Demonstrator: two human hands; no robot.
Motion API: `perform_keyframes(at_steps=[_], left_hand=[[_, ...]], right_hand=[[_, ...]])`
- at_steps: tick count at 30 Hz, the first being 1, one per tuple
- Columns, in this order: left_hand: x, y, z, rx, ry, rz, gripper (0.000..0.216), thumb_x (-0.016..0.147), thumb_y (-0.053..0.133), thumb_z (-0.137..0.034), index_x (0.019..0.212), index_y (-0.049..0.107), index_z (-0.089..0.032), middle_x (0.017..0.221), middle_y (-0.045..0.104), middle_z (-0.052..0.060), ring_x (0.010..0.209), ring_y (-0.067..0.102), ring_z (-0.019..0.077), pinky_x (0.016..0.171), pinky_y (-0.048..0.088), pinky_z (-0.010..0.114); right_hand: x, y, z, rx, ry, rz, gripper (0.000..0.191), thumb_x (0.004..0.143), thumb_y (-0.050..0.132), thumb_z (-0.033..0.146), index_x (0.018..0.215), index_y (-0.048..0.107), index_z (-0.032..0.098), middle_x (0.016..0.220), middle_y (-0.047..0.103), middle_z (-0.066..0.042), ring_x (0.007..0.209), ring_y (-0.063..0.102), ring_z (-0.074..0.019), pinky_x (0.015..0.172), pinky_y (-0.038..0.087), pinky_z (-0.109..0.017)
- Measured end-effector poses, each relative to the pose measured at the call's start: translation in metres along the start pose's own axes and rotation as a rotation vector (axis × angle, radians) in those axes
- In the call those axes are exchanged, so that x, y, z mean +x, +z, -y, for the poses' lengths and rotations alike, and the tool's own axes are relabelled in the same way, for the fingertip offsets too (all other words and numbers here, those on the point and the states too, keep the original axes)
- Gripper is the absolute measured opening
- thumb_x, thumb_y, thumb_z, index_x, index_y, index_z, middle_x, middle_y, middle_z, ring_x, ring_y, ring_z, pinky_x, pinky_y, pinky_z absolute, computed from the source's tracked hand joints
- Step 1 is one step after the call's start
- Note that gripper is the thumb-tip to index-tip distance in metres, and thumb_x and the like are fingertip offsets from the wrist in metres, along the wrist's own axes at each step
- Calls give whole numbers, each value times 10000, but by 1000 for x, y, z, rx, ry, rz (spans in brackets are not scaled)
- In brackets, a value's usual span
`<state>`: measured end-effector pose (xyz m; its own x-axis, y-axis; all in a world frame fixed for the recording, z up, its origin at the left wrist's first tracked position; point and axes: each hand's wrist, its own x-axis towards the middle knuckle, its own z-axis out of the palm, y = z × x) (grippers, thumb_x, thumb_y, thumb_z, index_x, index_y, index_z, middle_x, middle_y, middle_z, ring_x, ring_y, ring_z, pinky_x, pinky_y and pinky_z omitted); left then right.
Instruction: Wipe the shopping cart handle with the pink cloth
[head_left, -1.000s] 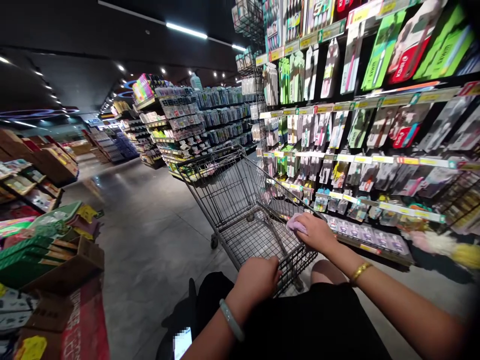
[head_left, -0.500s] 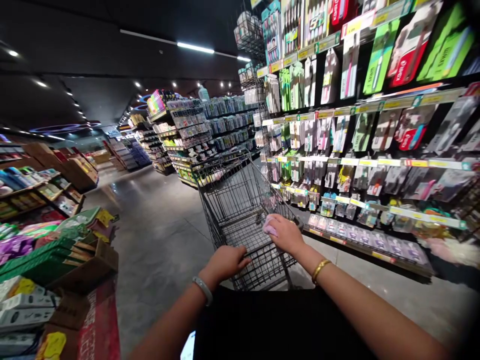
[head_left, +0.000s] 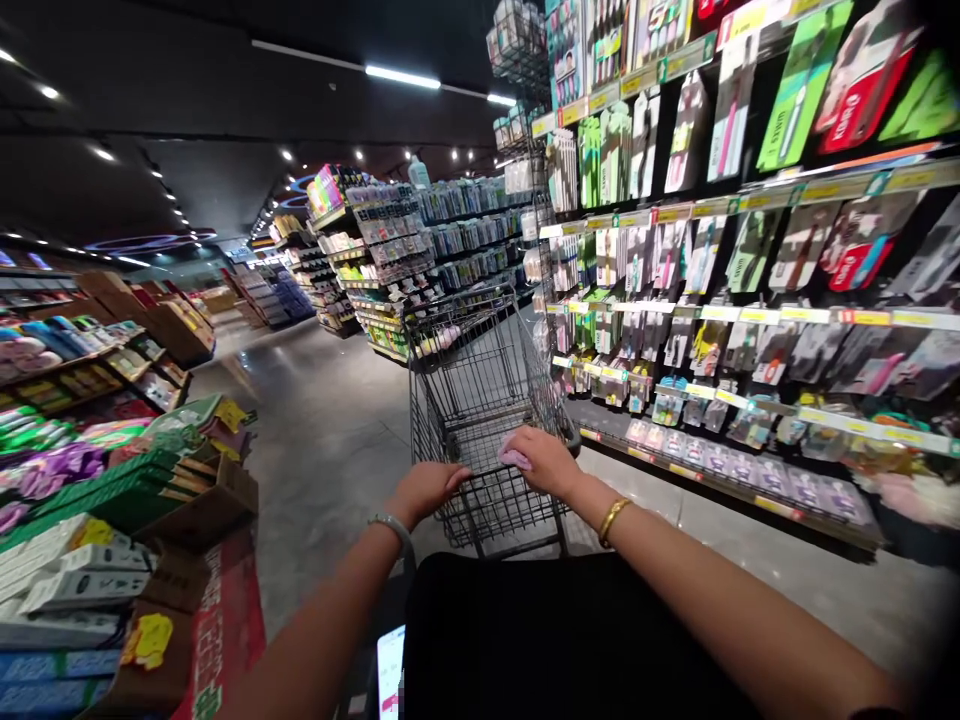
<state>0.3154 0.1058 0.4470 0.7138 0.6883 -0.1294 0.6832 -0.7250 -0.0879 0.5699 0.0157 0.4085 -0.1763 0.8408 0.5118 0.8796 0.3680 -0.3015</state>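
Observation:
In front of me stands a dark wire shopping cart (head_left: 504, 390), its basket showing only bare mesh. My left hand (head_left: 429, 492), with a grey bangle at the wrist, is closed over the left part of the cart's near edge. The handle under it is hidden. A crumpled pale lilac cloth or tissue (head_left: 514, 457) pokes out of my right hand (head_left: 546, 464), whose fingers are closed on it. That hand is over the near edge, right of my left hand, with a gold bangle on its wrist.
To the right rises a shelf wall of packaged toothbrush-like goods (head_left: 726, 110) above a low ledge of small packs (head_left: 720, 465). Boxes of goods (head_left: 82, 570) stand at the left beside a grey floor aisle (head_left: 307, 400). A lit phone screen (head_left: 391, 670) shows below.
My view has turned slightly left, so shelves and cart sit further right. Both hands have shifted left relative to the cart, the right one still with the lilac cloth.

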Motion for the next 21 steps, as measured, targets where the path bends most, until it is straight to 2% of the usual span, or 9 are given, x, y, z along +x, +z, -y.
perform_keyframes(at_steps=[3, 6, 9, 13, 15, 17, 21], left_hand=[[-2, 0, 8, -26, -19, 8, 708, 1004, 106, -590, 878, 699, -224, 845, 725, 69, 796, 671, 220, 677, 423, 267], [3, 0, 6, -25, -47, 13, 701, 1014, 122, -536, 856, 710, -190, 846, 723, 99, 791, 661, 225, 710, 437, 283], [17, 0, -6, -76, -68, -12, 658, 1016, 155, -498, 901, 721, -183, 911, 732, 101, 864, 664, 223, 760, 447, 285], [35, 2, -27, -220, -119, -32, 711, 1018, 76, -493, 992, 722, -198, 1018, 739, 82, 955, 670, 215, 758, 463, 280], [38, 6, -33, -175, -144, -25, 738, 1005, 102, -538, 924, 733, -164, 956, 741, 118, 937, 676, 247, 756, 469, 307], [38, 9, -35, -125, -156, -9, 770, 993, 116, -577, 846, 736, -145, 871, 736, 136, 889, 681, 260, 750, 471, 322], [35, 11, -31, -126, -143, -8, 838, 983, 71, -613, 790, 736, -140, 792, 723, 131, 812, 680, 237, 729, 469, 312]], right_hand=[[-14, -11, -9, 46, -139, -22, 270, 893, 560, 160, 1131, 642, 258, 1159, 657, -48, 1064, 572, -181, 932, 431, -313], [-20, -11, -13, 18, 4, -154, 216, 918, 548, 194, 1097, 658, 245, 1129, 655, -70, 1026, 566, -207, 904, 431, -338], [-17, 16, 10, -24, 81, -248, 217, 924, 541, 197, 1090, 671, 248, 1120, 657, -77, 1030, 554, -225, 926, 404, -371], [-22, 71, 48, -92, -89, -269, 242, 916, 551, 176, 1094, 688, 265, 1222, 649, -69, 1151, 512, -241, 1023, 317, -420], [-34, 89, 45, -133, -142, -241, 229, 930, 550, 186, 1084, 697, 270, 1229, 658, -60, 1154, 512, -238, 1008, 318, -409], [-50, 92, 29, -169, -158, -150, 238, 941, 549, 196, 1114, 693, 274, 1210, 675, -54, 1122, 530, -234, 973, 338, -397], [-66, 62, 5, -157, -68, 55, 232, 939, 547, 198, 1090, 705, 276, 1178, 684, -62, 1128, 540, -239, 951, 360, -393]])
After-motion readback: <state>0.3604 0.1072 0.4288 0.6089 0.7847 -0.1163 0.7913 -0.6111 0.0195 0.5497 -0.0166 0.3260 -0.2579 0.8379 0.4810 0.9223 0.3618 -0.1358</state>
